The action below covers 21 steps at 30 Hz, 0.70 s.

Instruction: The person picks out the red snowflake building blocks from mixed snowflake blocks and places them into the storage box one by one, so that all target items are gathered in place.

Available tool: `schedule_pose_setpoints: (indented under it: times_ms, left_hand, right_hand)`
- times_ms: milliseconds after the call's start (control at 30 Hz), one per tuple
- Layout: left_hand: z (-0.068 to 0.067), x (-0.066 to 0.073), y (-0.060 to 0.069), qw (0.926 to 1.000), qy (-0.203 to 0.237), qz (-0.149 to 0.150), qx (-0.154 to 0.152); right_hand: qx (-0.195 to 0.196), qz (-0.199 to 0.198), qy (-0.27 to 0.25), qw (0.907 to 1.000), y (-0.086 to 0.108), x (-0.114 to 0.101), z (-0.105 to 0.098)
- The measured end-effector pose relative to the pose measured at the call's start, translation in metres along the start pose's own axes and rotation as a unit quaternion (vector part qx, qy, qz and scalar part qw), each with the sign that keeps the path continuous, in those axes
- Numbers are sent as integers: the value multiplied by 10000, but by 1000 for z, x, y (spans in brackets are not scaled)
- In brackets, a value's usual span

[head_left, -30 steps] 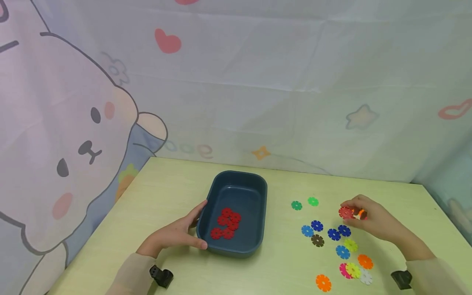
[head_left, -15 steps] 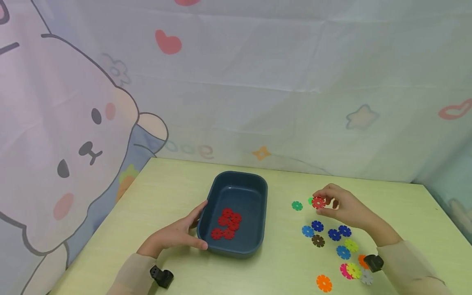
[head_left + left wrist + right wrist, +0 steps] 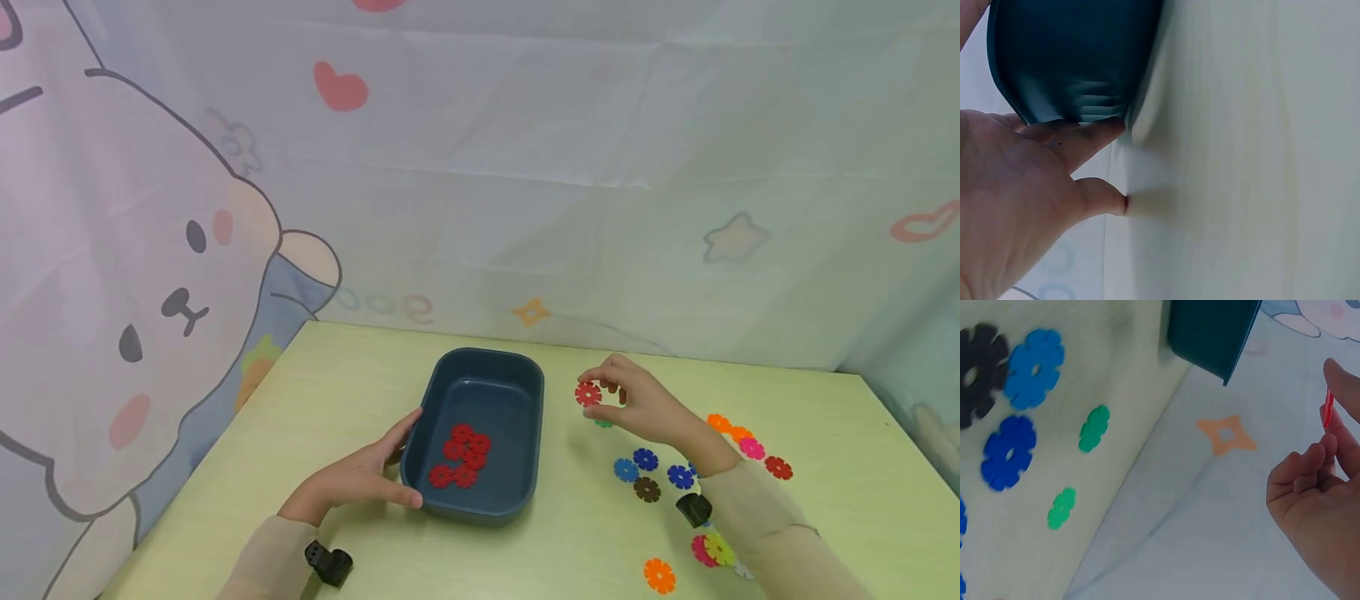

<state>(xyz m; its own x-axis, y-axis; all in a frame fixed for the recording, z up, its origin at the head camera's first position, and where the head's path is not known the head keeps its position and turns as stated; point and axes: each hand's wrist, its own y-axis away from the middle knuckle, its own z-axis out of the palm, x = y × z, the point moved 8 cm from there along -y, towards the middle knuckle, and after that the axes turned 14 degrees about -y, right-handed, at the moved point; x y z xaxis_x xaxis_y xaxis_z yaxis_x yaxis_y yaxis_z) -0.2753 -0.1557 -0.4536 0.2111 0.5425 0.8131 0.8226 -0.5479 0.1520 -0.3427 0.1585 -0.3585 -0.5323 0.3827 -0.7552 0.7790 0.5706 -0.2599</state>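
In the head view my right hand (image 3: 633,402) pinches a red notched plastic disc (image 3: 588,394) between thumb and fingertips, raised over the table to the right of the dark blue bin (image 3: 536,467). The right wrist view shows this disc (image 3: 1329,407) edge-on. My left hand (image 3: 363,477) lies against the bin's left side, thumb at the near corner. In the left wrist view its fairly straight fingers (image 3: 1088,140) touch the bin's outer wall (image 3: 1079,56). Several red discs (image 3: 465,454) lie inside the bin, near its front end.
On the right, the table (image 3: 360,367) bears loose discs: blue (image 3: 645,459), brown (image 3: 647,489), orange (image 3: 659,576), yellow (image 3: 719,549), pink (image 3: 752,448) and a red one (image 3: 778,467). Green discs (image 3: 1094,429) lie beneath my right hand. A printed cloth (image 3: 480,208) hangs behind.
My right hand has carried the red disc leftward and slightly up, toward the bin. Orange, pink and red discs on the right have come into view behind it. My left hand and the bin stay put.
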Motion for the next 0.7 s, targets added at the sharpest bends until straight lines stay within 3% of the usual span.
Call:
schedule_pose_setpoints:
  times_ms: [700]
  left_hand:
    - [1,-1,-2,10000,49,-57,-5]
  right_hand:
    - [-481,-136,-519,9974,-58,-7,52]
